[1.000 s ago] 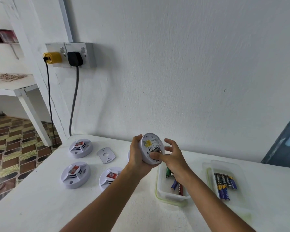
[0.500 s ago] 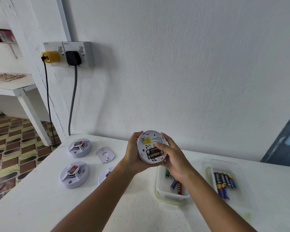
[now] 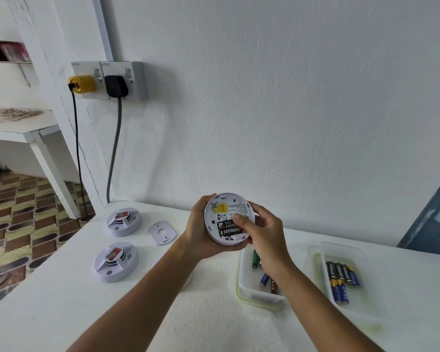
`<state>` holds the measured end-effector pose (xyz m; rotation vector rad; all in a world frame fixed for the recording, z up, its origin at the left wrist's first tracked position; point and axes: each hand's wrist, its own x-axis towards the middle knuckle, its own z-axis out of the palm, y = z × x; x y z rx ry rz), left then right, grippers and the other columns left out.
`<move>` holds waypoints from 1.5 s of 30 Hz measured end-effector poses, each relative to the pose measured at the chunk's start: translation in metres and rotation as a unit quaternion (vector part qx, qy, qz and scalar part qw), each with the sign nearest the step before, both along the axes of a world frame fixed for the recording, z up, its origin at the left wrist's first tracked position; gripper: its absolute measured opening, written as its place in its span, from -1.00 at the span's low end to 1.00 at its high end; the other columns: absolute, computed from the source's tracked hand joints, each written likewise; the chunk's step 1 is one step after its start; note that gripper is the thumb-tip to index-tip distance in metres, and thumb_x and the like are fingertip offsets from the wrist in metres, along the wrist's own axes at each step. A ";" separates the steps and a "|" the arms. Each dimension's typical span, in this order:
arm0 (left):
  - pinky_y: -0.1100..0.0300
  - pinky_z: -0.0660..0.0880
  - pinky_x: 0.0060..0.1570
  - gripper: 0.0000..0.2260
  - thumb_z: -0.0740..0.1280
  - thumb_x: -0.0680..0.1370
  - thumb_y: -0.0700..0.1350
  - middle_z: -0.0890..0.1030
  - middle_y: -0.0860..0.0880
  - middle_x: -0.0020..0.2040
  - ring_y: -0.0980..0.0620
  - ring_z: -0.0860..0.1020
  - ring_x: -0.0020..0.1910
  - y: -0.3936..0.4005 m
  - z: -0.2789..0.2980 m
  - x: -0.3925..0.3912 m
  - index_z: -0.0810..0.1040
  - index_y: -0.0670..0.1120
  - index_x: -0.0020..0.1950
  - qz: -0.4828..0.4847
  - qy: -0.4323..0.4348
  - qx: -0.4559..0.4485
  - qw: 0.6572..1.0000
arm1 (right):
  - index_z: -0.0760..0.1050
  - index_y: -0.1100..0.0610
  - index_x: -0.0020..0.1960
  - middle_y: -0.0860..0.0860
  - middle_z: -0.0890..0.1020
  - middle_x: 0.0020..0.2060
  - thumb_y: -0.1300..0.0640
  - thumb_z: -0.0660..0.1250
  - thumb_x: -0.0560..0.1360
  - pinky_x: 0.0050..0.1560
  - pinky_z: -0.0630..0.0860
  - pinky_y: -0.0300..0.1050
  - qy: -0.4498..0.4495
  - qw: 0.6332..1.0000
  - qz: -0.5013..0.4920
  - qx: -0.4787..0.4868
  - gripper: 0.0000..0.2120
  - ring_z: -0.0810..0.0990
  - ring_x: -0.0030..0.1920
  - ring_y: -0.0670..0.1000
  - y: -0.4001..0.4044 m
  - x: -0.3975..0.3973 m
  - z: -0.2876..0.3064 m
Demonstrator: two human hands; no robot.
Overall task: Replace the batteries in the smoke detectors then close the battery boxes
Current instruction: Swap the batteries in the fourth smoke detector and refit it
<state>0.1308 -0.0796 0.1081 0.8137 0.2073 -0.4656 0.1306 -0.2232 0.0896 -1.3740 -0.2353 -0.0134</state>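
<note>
1. The held smoke detector (image 3: 228, 218) is gripped round its left rim by the left hand (image 3: 201, 231), back face turned toward the camera, above the white worktop (image 3: 61, 308).
2. The right hand (image 3: 263, 233) is curled at the detector's right edge, with its thumb (image 3: 240, 222) pressed on the two black batteries (image 3: 230, 228) seated side by side in the open battery box.
3. The step in hand is judged to be battery seating. Each cell should be pressed down along its length until it lies level; polarity should be checked against the bay markings, which are too small to be read here.
4. The detector should be kept steady by the left hand while pressure is applied, so that the cells are not sprung out by the contacts.
5. A white cover plate (image 3: 161, 232) lies on the worktop to the left, well apart from the hands; it is judged to be the battery box lid and must be fetched and fitted next.
6. Two further smoke detectors (image 3: 123, 221) (image 3: 116, 261) lie on the worktop at the left.
7. Below the right hand, a clear tray (image 3: 244, 280) holds loose mixed batteries (image 3: 256, 260); a second tray (image 3: 328, 250) to the right holds a row of cells (image 3: 342, 274).
</note>
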 end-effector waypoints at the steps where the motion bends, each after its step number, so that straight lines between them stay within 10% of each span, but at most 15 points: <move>1: -0.05 0.46 0.04 -0.52 0.15 0.49 0.16 0.66 -0.22 -0.02 -0.19 0.58 -0.05 0.001 0.000 -0.001 0.71 -0.16 -0.07 0.000 -0.001 0.001 1.000 | 0.63 0.08 0.10 0.07 0.71 -0.08 0.21 0.47 0.44 -0.03 0.64 0.06 -0.011 1.000 -0.017 -0.011 -0.76 0.69 -0.02 0.08 0.002 -0.002 -0.001; 38: -0.05 0.42 0.06 -0.57 0.13 0.51 0.09 0.66 -0.20 -0.06 -0.17 0.65 -0.13 0.069 -0.020 -0.021 0.71 -0.14 -0.08 0.026 -0.025 0.026 0.999 | 0.56 -0.03 0.16 -0.03 0.70 -0.02 0.38 0.39 0.44 -0.11 0.64 -0.10 0.049 0.990 0.128 -0.045 -0.59 0.67 0.01 -0.03 0.055 -0.029 -0.005; 45: -0.06 0.41 0.07 -0.55 0.09 0.54 0.11 0.65 -0.21 0.03 -0.23 0.58 0.06 0.128 -0.027 -0.027 0.69 -0.11 -0.01 0.114 -0.013 0.039 0.993 | 0.54 0.08 0.21 0.04 0.64 0.11 0.01 0.37 0.51 0.02 0.63 -0.01 0.097 0.987 0.080 -0.101 -0.70 0.66 0.06 0.04 0.108 -0.006 -0.013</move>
